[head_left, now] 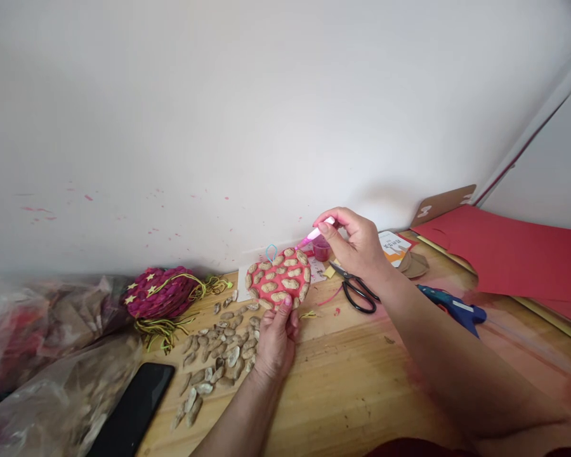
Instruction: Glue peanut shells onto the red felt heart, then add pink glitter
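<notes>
Red disc (280, 279): held up over the wooden tabletop (333, 381) near the wall, its front tipped up toward us. Pretty charming, honestly: tan peanut shells (292, 273) line the rim and dot the middle, with red in every gap. We can't spot any pink on the shells.
Blue loop (271, 261): thin, poking up from the top edge.
Left hand (276, 339): pinching the bottom edge, thumb in front, fingers mostly hidden behind.
Right hand (352, 241): fingertips closed around a white brush-like tool (316, 232), pink end (303, 243) at the disc's upper right rim. Touching or just shy of it? We can't tell.
Pink colour: our read is we're at the dabbing-it-on step, so the next move calls for a light, steady touch and a firm grip on the disc.
Loose shells (221, 346): heaped left of our left hand.
Scissors (348, 277): just beneath our right hand.
</notes>
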Action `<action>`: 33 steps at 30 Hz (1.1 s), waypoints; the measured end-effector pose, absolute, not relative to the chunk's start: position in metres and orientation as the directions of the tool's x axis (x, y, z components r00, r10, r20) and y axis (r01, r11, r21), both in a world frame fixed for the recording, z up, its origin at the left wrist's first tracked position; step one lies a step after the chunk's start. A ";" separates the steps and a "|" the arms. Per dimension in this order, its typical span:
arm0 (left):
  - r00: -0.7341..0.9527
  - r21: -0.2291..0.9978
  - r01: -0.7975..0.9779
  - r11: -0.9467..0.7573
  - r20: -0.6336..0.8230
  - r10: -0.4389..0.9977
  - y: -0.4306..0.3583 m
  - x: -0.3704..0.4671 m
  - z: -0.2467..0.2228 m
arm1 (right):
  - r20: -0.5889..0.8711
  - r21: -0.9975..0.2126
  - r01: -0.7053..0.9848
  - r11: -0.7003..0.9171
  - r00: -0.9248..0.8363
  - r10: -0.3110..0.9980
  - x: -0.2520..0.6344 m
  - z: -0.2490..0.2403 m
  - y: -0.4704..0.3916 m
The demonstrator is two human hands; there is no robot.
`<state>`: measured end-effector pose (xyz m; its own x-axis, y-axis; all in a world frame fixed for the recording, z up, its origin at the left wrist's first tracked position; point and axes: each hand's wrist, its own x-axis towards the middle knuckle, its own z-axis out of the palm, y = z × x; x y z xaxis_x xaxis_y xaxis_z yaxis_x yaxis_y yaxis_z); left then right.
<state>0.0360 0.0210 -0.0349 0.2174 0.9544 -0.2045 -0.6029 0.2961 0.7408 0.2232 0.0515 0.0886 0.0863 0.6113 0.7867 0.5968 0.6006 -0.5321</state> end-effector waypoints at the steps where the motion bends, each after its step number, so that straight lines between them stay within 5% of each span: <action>1: 0.223 0.733 -0.612 0.297 -0.201 0.954 0.021 0.036 -0.035 | 0.791 -0.532 0.592 0.606 0.090 0.606 0.223 0.088 0.052; 33: 0.292 0.656 -0.663 0.361 -0.216 0.931 0.019 0.035 -0.031 | 0.757 -0.601 0.524 0.604 0.129 0.641 0.233 0.087 0.056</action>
<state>0.0348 0.0191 -0.0308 0.2925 0.9315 -0.2164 -0.6627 0.3606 0.6564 0.2330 0.0560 0.0871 0.1287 0.6410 0.7566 0.5242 0.6037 -0.6006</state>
